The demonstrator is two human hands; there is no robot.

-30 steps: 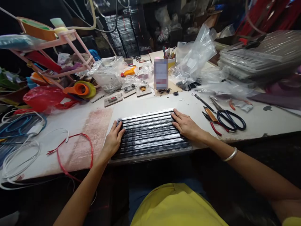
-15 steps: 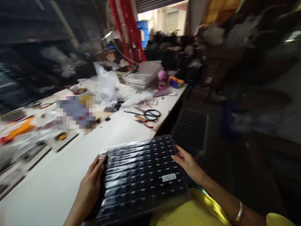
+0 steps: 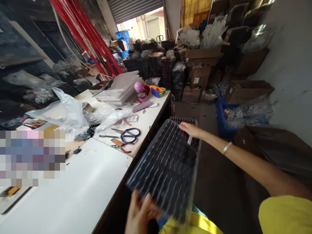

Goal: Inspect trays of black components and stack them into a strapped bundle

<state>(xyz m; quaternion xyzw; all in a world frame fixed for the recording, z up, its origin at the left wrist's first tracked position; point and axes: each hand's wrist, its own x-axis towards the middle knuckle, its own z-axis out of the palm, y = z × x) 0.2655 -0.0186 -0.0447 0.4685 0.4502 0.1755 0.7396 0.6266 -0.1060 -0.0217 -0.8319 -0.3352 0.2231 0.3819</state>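
Observation:
Between my hands is a black compartment tray with a clear plastic edge and rows of small dark pieces; it is tilted and blurred by motion. My left hand grips its near edge, thumb on top. At the far edge, my right hand holds the tray beside a small white label. The tray hangs off the right side of the white table. Behind it, partly covered, another dark tray lies lower down.
On the table lie scissors, red-handled pliers, plastic bags, stacked pale trays, a pink-lidded bottle and a tape dispenser. A blue crate and cardboard boxes stand on the right.
The tray has moved from over the table to the right, past its edge, and turned. Both hands moved with it. My view has swung right.

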